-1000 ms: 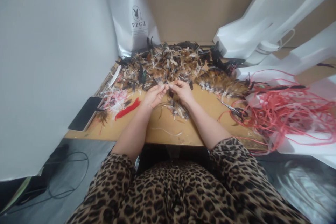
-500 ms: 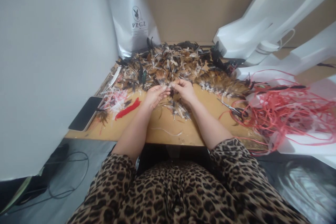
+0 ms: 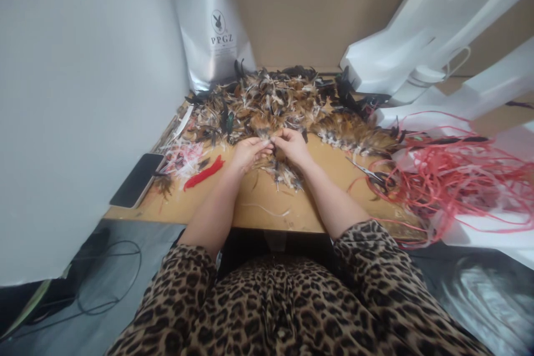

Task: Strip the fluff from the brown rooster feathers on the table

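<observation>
A wide heap of brown, black and white feathers (image 3: 275, 103) covers the back of a wooden table (image 3: 258, 208). My left hand (image 3: 249, 153) and my right hand (image 3: 294, 147) meet at the heap's front edge, fingertips pinched together on a small feather between them. A smaller bunch of feathers (image 3: 283, 173) lies just below my hands. Both forearms rest over the table's front edge.
Scissors (image 3: 369, 172) lie right of my hands beside a tangle of red string (image 3: 450, 172). A red feather (image 3: 204, 172) and a dark phone (image 3: 137, 179) lie at the left. A silver bag (image 3: 211, 28) stands behind. White foam pieces (image 3: 425, 28) sit at the right.
My hands stayed together at the heap's edge, fingers shifting slightly on the small feather. Nothing else moved.
</observation>
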The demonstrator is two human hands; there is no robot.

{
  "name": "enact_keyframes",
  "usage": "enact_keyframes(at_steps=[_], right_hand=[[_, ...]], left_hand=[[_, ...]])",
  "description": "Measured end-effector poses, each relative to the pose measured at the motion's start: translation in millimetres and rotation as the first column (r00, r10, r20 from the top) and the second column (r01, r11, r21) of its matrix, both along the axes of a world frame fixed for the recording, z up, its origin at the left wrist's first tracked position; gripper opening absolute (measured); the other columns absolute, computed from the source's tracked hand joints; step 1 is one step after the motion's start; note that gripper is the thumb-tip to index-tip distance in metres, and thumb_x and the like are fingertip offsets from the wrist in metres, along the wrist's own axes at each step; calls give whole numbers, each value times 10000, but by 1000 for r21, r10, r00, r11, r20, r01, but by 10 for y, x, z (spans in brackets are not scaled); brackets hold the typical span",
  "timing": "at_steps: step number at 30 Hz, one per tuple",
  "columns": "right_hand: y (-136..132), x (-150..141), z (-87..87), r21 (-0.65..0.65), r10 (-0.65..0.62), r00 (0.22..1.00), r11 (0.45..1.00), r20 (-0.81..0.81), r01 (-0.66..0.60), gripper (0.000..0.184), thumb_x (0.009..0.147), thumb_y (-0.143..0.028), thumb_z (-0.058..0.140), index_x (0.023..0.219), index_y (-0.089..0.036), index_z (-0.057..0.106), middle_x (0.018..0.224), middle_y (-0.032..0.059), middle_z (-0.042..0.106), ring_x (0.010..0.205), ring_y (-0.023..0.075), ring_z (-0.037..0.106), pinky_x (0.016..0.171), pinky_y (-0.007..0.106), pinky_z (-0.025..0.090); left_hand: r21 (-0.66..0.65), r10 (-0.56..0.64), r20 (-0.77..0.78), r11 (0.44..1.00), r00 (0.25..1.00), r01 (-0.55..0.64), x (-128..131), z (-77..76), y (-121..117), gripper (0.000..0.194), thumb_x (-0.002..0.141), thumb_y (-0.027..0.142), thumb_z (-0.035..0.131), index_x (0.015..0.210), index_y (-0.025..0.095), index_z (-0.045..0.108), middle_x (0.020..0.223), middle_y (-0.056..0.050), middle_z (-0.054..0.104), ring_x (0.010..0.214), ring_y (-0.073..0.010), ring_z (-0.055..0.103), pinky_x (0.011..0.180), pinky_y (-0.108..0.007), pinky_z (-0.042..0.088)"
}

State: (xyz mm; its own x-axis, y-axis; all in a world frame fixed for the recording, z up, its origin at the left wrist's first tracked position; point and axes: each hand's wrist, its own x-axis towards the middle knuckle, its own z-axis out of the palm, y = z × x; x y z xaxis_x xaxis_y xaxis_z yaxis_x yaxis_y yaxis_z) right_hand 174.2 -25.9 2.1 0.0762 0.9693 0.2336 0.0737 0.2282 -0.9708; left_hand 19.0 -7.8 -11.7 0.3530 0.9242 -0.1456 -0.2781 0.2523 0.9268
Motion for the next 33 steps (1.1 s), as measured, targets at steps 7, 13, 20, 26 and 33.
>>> enact_keyframes(at_steps=[7, 13, 20, 26, 33], right_hand=[[-22, -17, 37, 3, 13, 1000, 1000, 4, -13, 162, 658, -315, 670, 679, -162, 623, 652, -16, 631, 607, 105, 526, 662, 263, 438], [-9, -11, 16, 1, 32, 999, 999, 7, -32, 188, 669, -347, 677, 681, -164, 637, 626, -26, 617, 586, 96, 508, 644, 252, 424], [103, 169, 59, 12, -202, 979, 979, 19, 202, 204, 672, -365, 660, 718, -166, 653, 642, -7, 619, 589, 120, 513, 636, 275, 428], [214, 267, 63, 158, -304, 863, 952, 405, 261, 132, 733, -250, 597, 775, -153, 676, 776, 51, 670, 722, 182, 585, 736, 322, 449], [145, 21, 208, 321, -306, 440, 946, 844, 44, 394, 846, -219, 505, 1228, -186, 597, 1158, 153, 599, 1075, 293, 531, 907, 420, 403]], left_hand=[[52, 2, -44, 999, 999, 0, 34, 6, -1, 256, 644, 291, 813, 729, 90, 681, 705, -67, 717, 563, -70, 637, 534, -152, 476], [106, 36, -50, 994, 998, -31, 17, -4, 19, 242, 653, 289, 805, 702, 91, 676, 671, -70, 704, 515, -79, 622, 501, -168, 464], [83, 236, 106, 966, 966, -246, -42, 70, 66, 158, 738, 248, 733, 701, 115, 657, 686, -34, 704, 523, -38, 588, 509, -145, 426], [18, 292, 202, 953, 935, -302, -62, 30, 108, 149, 741, 220, 740, 727, 107, 643, 713, -34, 705, 532, -31, 586, 500, -137, 421], [-45, 357, 259, 932, 897, -358, -91, 25, 149, 107, 765, 182, 708, 749, 118, 623, 697, -12, 697, 518, -23, 574, 491, -128, 410]])
